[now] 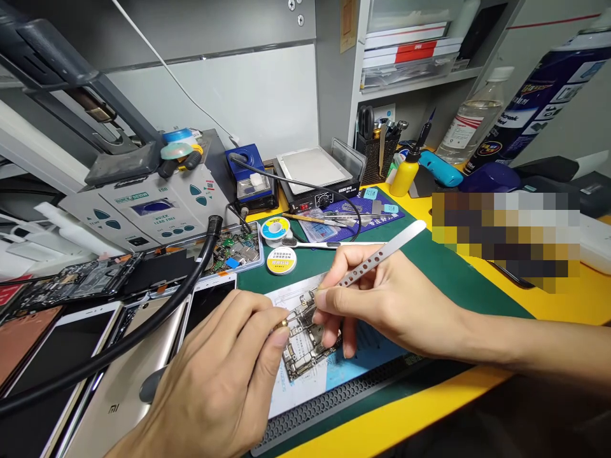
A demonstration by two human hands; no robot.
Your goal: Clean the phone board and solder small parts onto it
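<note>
My right hand is closed around silver tweezers with a row of holes along the flat body. Their rounded end points up to the right; the tips are hidden by my fingers. Below my fingers lies a phone circuit board, on a white and blue sheet. At the board's left edge, thumb and forefinger of my left hand pinch a small brass-coloured piece, mostly covered by the fingers.
Phones crowd the left side, crossed by a black hose. Behind stand a grey rework station, a solder reel, a round tin, a brush and a heating plate. A yellow bottle is at the back right.
</note>
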